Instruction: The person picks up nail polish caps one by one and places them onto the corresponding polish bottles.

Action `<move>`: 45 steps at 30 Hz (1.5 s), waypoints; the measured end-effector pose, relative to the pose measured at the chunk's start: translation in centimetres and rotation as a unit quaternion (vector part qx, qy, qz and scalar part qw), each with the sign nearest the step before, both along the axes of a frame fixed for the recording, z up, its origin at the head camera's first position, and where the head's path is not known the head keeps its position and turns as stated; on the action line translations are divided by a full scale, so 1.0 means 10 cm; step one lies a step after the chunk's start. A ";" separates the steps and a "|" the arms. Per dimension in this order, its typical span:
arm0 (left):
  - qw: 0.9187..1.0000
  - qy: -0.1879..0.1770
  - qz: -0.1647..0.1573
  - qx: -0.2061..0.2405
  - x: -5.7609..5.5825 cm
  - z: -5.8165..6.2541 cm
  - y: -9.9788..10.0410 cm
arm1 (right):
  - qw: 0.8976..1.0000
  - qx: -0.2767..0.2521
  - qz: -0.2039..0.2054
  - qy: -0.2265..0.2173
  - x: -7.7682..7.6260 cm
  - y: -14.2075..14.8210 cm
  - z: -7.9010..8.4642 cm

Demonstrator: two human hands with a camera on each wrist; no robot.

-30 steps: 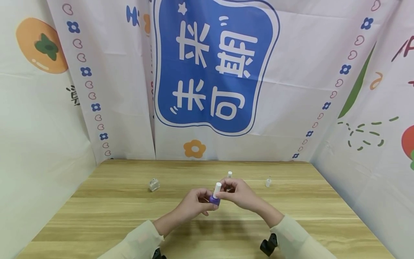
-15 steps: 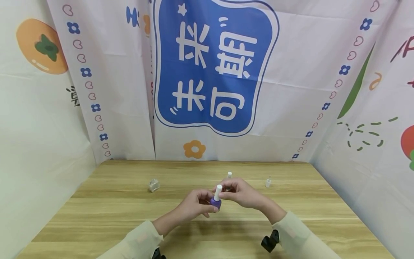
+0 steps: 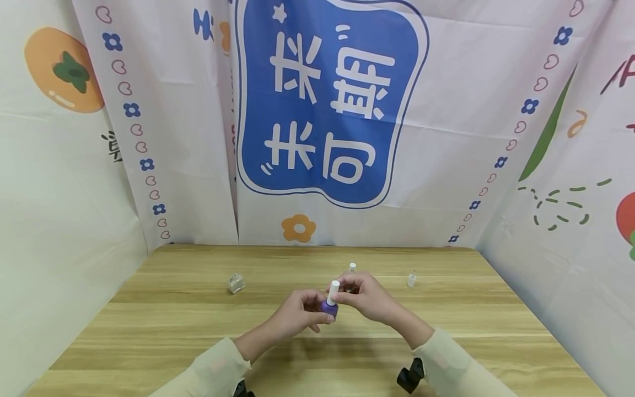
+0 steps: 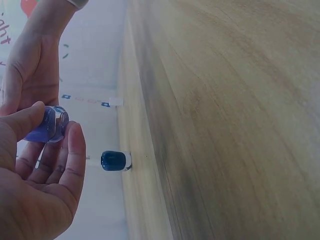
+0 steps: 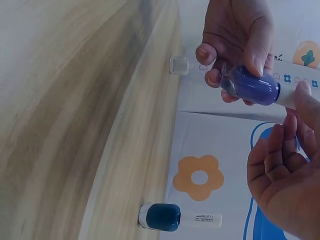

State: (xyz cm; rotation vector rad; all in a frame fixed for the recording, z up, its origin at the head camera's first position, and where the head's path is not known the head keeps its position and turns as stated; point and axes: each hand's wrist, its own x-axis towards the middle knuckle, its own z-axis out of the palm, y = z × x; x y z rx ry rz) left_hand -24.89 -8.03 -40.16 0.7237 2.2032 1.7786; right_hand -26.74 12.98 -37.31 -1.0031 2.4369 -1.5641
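Observation:
My left hand point(image 3: 300, 311) grips the glass body of a purple nail polish bottle point(image 3: 329, 310), held above the table in a slight tilt. In the right wrist view, the thumb presses on the purple glass point(image 5: 254, 86) and fingers lie behind it. The white cap point(image 3: 333, 293) sits on the bottle's neck. My right hand point(image 3: 367, 296) pinches this cap between thumb and finger. Just beyond the right hand stands a dark teal nail polish bottle point(image 5: 164, 217) with a white cap, mostly hidden in the head view.
A small uncapped clear glass bottle point(image 3: 236, 283) is on the wooden table point(image 3: 198, 331) at the back left. At the back right, a white cap point(image 3: 411, 280) stands with its brush upward. Printed cloth walls point(image 3: 436, 165) border the table's back and sides.
The purple bottle and my right hand shifted slightly right and down, then returned left and up. Both hands kept their hold; the other things on the table stayed put.

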 end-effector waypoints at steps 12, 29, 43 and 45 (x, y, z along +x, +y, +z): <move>0.999 0.014 0.030 -0.007 0.00 -0.03 0.01 | 0.998 -0.021 -0.055 -0.006 0.25 -0.13 0.20; 0.998 0.021 0.059 -0.008 0.00 -0.04 0.03 | 0.994 -0.044 -0.096 -0.010 0.30 -0.19 0.15; 1.000 0.007 0.020 0.015 0.01 -0.02 -0.01 | 0.999 -0.008 0.035 -0.025 -0.01 0.00 -0.01; 1.000 0.004 0.015 0.016 0.01 -0.02 -0.01 | 0.998 -0.005 0.048 -0.031 -0.01 0.01 0.01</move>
